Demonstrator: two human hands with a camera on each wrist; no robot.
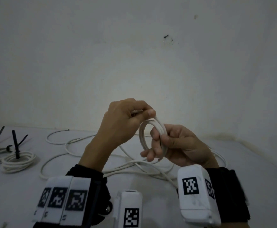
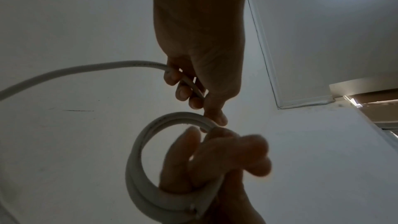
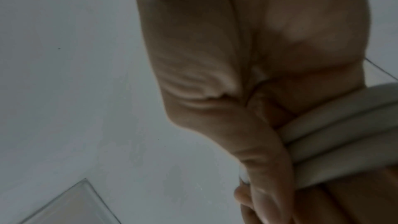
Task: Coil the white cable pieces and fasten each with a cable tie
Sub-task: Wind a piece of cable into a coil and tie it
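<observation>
Right-hand grip: my right hand [image 1: 174, 143] is curled round a small coil [image 1: 149, 139] of white cable just right of frame centre in the head view, fingers [image 1: 152, 153] through the loop and thumb over the stacked turns. The right wrist view confirms three turns lying side by side against the fingers. Left-hand grip: my left hand [image 1: 126, 119], just above and left of the coil, pinches the running cable [image 2: 86, 69] between thumb and curled fingers, feeding it toward the coil. Both grips are closed on cable; neither hand is free.

Loose cable [image 1: 88, 145] trails from the hands onto the tabletop [image 1: 258, 162] in open loops across the middle of the frame. At the left edge lie two finished coils [image 1: 17, 160], each cinched with a black cable tie [image 1: 15, 143] whose tail stands up.

Assessment: the cable appears light and flexible but springy; the turns will likely fan out if the thumb lifts. The sheath looks smooth, so some slip is possible. Best hold is across all turns at one point on the ring, as now, leaving the opposite side clear for a tie. No loose tie can be identified within reach.
</observation>
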